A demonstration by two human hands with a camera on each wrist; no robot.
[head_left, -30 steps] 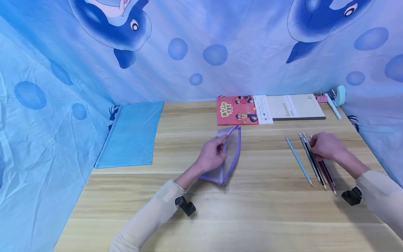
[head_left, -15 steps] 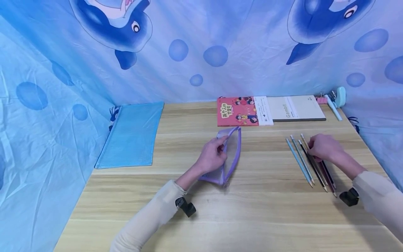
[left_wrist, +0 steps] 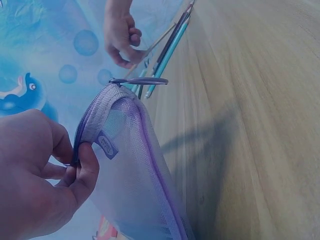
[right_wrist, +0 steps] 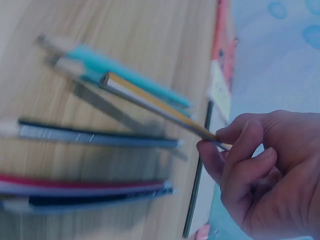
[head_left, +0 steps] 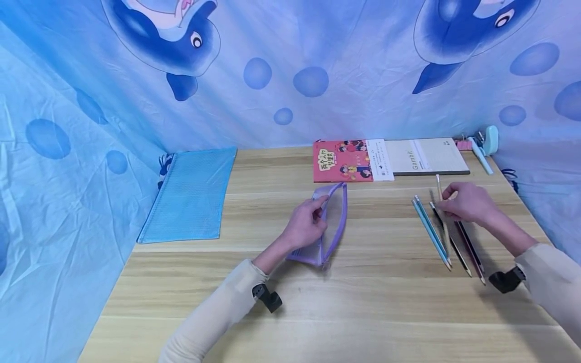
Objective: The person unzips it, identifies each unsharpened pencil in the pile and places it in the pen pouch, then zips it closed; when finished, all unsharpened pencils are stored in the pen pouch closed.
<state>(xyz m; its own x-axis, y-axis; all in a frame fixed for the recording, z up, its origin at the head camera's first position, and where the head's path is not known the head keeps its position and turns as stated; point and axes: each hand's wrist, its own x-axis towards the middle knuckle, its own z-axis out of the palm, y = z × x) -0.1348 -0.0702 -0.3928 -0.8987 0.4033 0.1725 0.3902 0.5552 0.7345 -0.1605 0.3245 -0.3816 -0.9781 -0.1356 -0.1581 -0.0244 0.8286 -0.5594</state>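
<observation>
My left hand (head_left: 306, 223) pinches the zipped rim of a purple mesh zipper pouch (left_wrist: 135, 175), whose mouth gapes in the head view. Toward the right, my right hand (head_left: 467, 201) holds a yellow pencil (right_wrist: 155, 105) by one end between thumb and fingertips, raised and slanting over other pencils. Two blue-toned pencils (head_left: 430, 231) lie side by side to its left. Below it is a black pencil (head_left: 459, 252), and right of that a dark red pencil (right_wrist: 90, 185) lies against a dark pencil (right_wrist: 100, 197). The right wrist view is blurred.
A blue mesh pouch (head_left: 188, 196) lies at the left. Along the back sit a red book (head_left: 340, 161) and a grey notebook (head_left: 422, 156). A light blue pen (head_left: 482, 155) and small stationery items (head_left: 490, 140) fill the back right corner. A dolphin-print curtain (head_left: 290, 40) hangs behind.
A second pencil has shifted left beside the light blue one. My right hand has picked the yellow pencil out of the bunch and raised it. My left hand stays on the pouch.
</observation>
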